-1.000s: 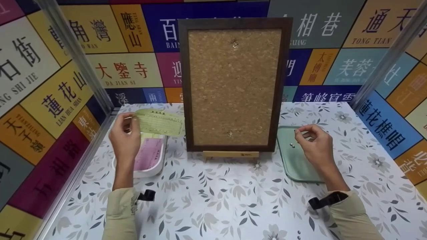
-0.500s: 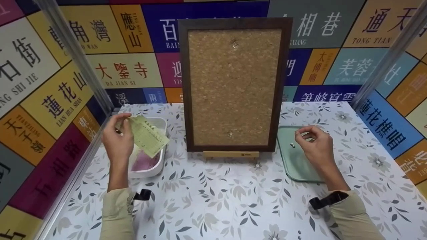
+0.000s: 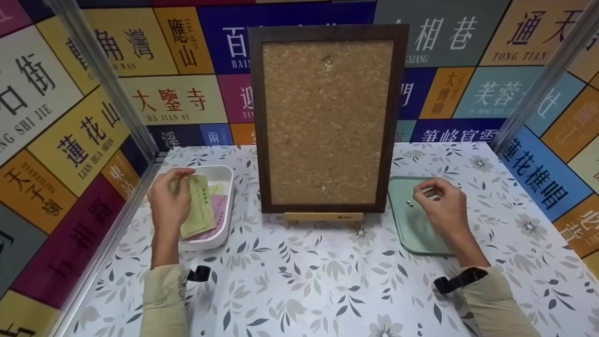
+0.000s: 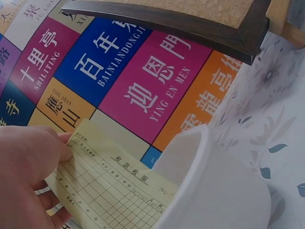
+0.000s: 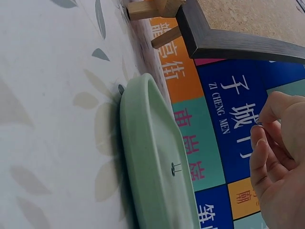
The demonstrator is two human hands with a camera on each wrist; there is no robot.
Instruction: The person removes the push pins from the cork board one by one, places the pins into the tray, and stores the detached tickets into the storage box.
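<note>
My left hand [image 3: 167, 199] pinches a yellow-green receipt slip [image 3: 198, 210] by its upper end. The slip hangs slanting over the white tray [image 3: 230, 199], with a pink slip [image 3: 219, 206] showing beneath it. Printed lines and a grid face up on the held slip [image 4: 114, 179] in the left wrist view. Above the green tray [image 3: 412, 231], my right hand [image 3: 442, 203] pinches a tiny thumbtack [image 5: 258, 124] between thumb and forefinger; most of it is hidden by the fingertips. More silver thumbtacks [image 5: 176, 169] lie in that tray.
Between the trays, a framed cork board [image 3: 327, 121] leans on a wooden easel [image 3: 323, 216], with shiny pins at its top and bottom. A floral cloth [image 3: 299, 281] covers the table, and panels with large lettering [image 3: 173, 100] surround it.
My left hand has drawn back slightly left and down, swinging the receipt slip from near the board to hang over the white tray. My right hand has stayed nearly still.
</note>
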